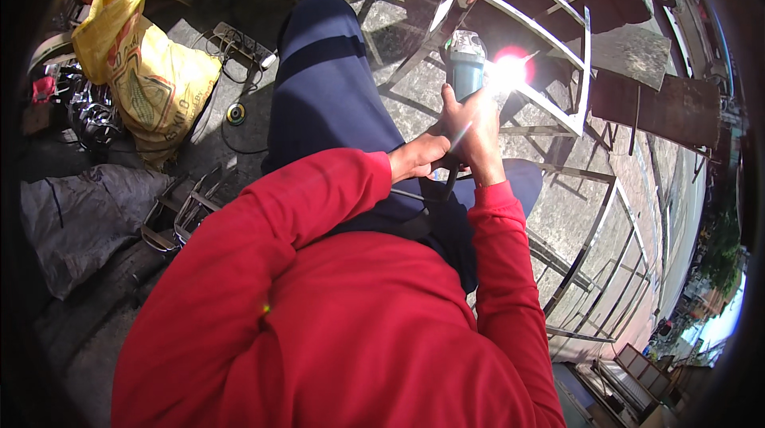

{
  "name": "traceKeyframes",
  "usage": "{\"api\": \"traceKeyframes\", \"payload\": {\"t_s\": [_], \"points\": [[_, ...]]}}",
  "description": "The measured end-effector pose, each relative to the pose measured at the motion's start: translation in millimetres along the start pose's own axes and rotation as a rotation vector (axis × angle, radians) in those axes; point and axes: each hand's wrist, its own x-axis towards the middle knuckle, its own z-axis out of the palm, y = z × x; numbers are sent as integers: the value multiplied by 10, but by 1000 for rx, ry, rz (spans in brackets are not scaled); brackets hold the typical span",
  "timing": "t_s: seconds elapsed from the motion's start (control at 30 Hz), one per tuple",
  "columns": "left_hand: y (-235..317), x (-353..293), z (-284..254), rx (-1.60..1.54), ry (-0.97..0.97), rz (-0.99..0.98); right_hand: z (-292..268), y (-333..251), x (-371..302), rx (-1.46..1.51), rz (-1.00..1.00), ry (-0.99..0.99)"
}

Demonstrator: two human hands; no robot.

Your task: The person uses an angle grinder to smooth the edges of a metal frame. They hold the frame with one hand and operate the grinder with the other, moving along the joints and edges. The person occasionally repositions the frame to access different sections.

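Observation:
A teal angle grinder (467, 71) with a grey metal head is held above my lap, its head pointing away from me. My right hand (478, 131) wraps round its body, thumb along the near side. Close behind, my left hand (418, 158) is closed at the tool's rear end, where a dark cord (451, 183) hangs down; its fingertips are partly hidden. Just right of the grinder's head, a bright white glare with a pinkish edge covers part of a welded metal frame (588, 53). Whether the disc touches the metal cannot be seen.
A second barred metal frame (594, 237) lies on the concrete to the right. At left are a yellow sack (163, 81), a grey sack (88, 213), a power strip (243, 44) with cords and a loose round disc (236, 114). A dark metal sheet (657, 109) is at far right.

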Motion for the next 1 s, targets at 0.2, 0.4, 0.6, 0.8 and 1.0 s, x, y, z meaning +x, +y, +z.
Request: {"api": "traceKeyframes", "payload": {"t_s": [0.2, 0.4, 0.6, 0.8, 1.0], "points": [[-23, -15, -84, -45, -2, -138, -7, 49, -6, 32, -45, 11], [-33, -5, -63, -78, -44, -65, 37, 30, 20, -10, -6, -23], [-11, 9, -75, -71, -87, -105, 14, 9, 22, -9, -8, -43], [-84, 54, -71, -93, -20, -94, 26, 29, 28, -15, 0, -37], [-70, 55, -85, -127, -44, -121, 43, 60, 52, -10, -40, -34]]}}
